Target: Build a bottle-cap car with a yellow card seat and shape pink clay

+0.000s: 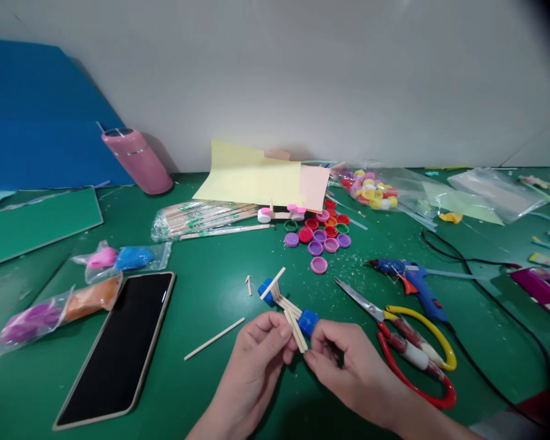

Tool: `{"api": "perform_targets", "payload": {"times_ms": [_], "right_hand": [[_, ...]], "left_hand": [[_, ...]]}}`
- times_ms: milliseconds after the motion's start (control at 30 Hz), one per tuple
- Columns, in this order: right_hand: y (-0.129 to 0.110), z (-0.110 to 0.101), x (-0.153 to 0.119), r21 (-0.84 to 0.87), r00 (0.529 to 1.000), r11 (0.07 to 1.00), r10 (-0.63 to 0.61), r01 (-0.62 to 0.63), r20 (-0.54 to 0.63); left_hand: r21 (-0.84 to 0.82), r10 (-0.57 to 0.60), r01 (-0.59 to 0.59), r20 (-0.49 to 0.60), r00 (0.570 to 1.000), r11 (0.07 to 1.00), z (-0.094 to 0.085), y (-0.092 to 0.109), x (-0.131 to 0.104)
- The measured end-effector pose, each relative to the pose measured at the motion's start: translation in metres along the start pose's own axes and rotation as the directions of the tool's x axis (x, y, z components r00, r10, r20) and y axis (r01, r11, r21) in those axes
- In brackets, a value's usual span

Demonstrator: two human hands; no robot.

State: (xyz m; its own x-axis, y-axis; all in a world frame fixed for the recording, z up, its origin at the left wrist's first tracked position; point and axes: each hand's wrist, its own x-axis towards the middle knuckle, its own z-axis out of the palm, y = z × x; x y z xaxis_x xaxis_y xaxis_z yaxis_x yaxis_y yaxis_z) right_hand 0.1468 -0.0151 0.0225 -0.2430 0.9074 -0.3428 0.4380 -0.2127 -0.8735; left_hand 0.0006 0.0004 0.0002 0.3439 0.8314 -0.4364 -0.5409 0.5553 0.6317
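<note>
- Wooden stick frame [286,304] at six o'clock, blue pieces [308,322] attached — it looks partly built; a loose stick [215,338] lies unattached at seven.
- Left hand [256,360], nearly closed, pinches its sticks; right hand [348,366] is half-curled beside them — whether it grips, I cannot tell.
- Green tabletop [201,403]: smartphone [119,348] at eight, scissors [364,300] and glue gun [417,284] around four.
- Pale wall [302,79] at twelve.

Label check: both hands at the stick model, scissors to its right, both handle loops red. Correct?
Loop colours are wrong: head view shows one yellow, one red. Left hand and right hand at the stick model, scissors to its right: correct.
</note>
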Motion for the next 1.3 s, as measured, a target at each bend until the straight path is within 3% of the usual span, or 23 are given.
{"api": "perform_targets", "payload": {"times_ms": [267,600,767,1033,1300], "right_hand": [[-0.001,0.002,-0.002,0.221,1.0,0.975,0.017,-0.017,0.003],[0.0,0.005,0.002,0.332,0.999,0.942,0.042,-0.043,0.009],[0.003,0.005,0.002,0.399,0.995,0.911,0.095,-0.104,0.04],[0.004,0.005,0.008,0.57,0.978,0.795,0.164,-0.208,0.128],[0.015,0.004,0.009,0.74,0.969,0.628,0.112,-0.241,0.22]], "left_hand": [[0.048,0.076,-0.074,-0.026,0.997,0.996,0.002,-0.001,-0.001],[0.182,0.191,-0.176,-0.067,0.979,0.967,0.002,-0.003,-0.004],[0.298,0.271,-0.249,-0.035,0.962,0.922,0.0,-0.004,-0.006],[0.429,0.381,-0.34,-0.01,0.925,0.837,0.002,-0.002,-0.007],[0.48,0.403,-0.358,0.01,0.915,0.801,0.0,-0.002,-0.008]]}}
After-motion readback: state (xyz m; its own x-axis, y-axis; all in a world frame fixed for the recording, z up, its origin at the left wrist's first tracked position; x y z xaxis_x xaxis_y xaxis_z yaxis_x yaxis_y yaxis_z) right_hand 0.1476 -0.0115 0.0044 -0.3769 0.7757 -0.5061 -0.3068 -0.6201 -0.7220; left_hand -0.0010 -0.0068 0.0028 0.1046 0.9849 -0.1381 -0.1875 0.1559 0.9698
